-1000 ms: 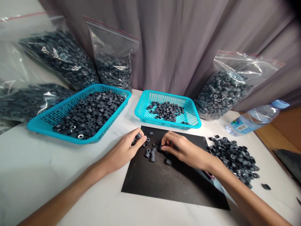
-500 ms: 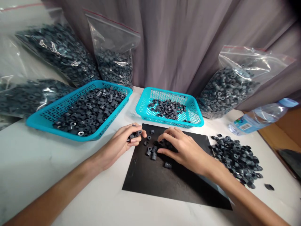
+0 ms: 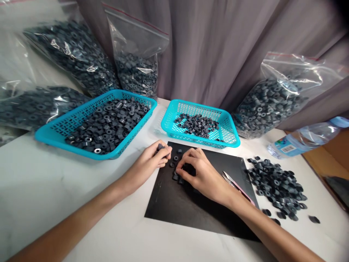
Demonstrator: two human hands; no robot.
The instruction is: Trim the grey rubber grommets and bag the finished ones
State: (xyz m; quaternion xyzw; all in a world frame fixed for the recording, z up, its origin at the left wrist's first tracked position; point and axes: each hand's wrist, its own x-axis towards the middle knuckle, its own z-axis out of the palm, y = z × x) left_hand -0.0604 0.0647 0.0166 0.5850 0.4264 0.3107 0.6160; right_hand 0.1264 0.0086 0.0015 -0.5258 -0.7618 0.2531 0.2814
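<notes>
My left hand (image 3: 156, 156) is closed around several dark rings, just above the left edge of a black mat (image 3: 169, 200). Over the mat, my right hand (image 3: 200, 171) curves down with thumb and fingertips drawn together at a small group of dark rings (image 3: 176, 176); what lies between its fingers is hidden. A few loose rings (image 3: 176, 158) rest between the two hands. Scissors (image 3: 237, 187) with a pink handle lie on the mat, partly behind my right forearm.
A fuller blue basket (image 3: 109, 154) stands left and a smaller one (image 3: 201, 140) behind the mat. A heap of rings (image 3: 278, 185) and a bottle (image 3: 305, 140) are at right. Bags of rings (image 3: 137, 72) line the back, another (image 3: 269, 105) at back right.
My left fingers have closed further over the rings. My right hand has shifted left and its fingers have drawn together over the group of rings. The scissors have come into view.
</notes>
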